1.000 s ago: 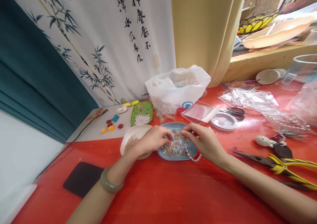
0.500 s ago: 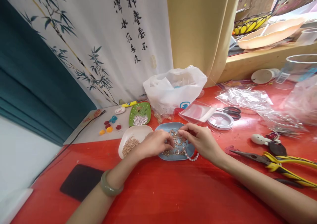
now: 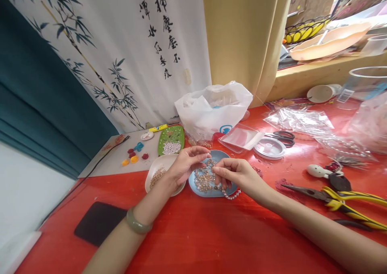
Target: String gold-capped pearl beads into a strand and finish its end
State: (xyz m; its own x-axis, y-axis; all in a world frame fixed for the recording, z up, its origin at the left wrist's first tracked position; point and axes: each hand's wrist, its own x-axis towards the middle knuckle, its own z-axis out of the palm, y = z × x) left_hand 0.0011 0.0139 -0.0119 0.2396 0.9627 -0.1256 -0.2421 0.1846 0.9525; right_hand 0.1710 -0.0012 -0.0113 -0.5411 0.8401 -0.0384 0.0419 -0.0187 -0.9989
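Over the blue tray my left hand is closed in a pinch, thumb against fingertips. Whatever sits between them is too small to make out. My right hand also pinches, its fingertips close to the left ones. From it a strand of silvery-pink beads hangs down across the tray's right rim. Gold and clear beads lie loose in the blue tray below. Beside it, partly behind my left wrist, a white dish holds small gold beads.
A green tray of pearl beads stands behind, next to a white plastic bag. Right of them are a spool, black scissors and yellow-handled pliers. A black phone-like slab lies at left on the red table.
My left hand has lifted from the beads in the blue tray and turned its fingertips up toward the right hand. My right hand has dropped slightly, the strand still hanging from it.
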